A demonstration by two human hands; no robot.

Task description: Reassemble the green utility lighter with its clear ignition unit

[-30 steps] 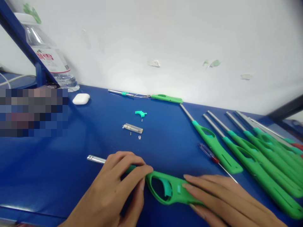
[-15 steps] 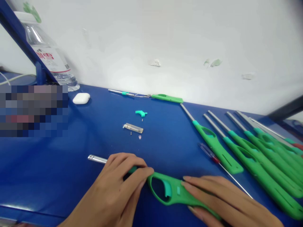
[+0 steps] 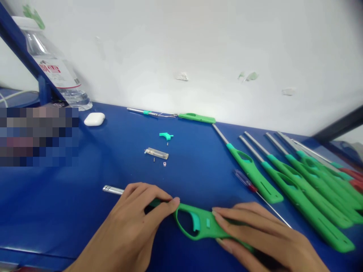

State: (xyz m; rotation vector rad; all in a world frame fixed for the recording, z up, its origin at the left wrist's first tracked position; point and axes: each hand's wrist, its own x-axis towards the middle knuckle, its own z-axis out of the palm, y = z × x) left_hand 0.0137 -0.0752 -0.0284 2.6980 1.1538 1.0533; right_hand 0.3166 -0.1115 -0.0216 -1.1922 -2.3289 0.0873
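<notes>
Both hands grip a green long-necked gas lighter (image 3: 200, 236) near the table's front edge. My left hand (image 3: 133, 219) is closed around its neck end, and a silver tube pokes out to the left of the knuckles. My right hand (image 3: 255, 230) is closed on the handle, fingers over its top and thumb below. Between the hands show the oval finger hole, a teal trigger (image 3: 195, 222) inside it and a small teal switch (image 3: 208, 223). Beyond lie a loose teal trigger (image 3: 166, 136), a clear fuel tank (image 3: 157, 153), tiny screws (image 3: 154, 159) and a small pale piece (image 3: 165, 164).
Several green lighters (image 3: 300, 200) lie in a row at right, beside a screwdriver (image 3: 245, 180). An opened lighter with wires (image 3: 196, 118) lies along the white wall. A white earphone case (image 3: 94, 119) and water bottle (image 3: 59, 71) stand at far left on the blue table (image 3: 56, 204).
The view has shifted slightly, so things on the table appear a little further left. Both hands keep hold of the lighter, with little other movement.
</notes>
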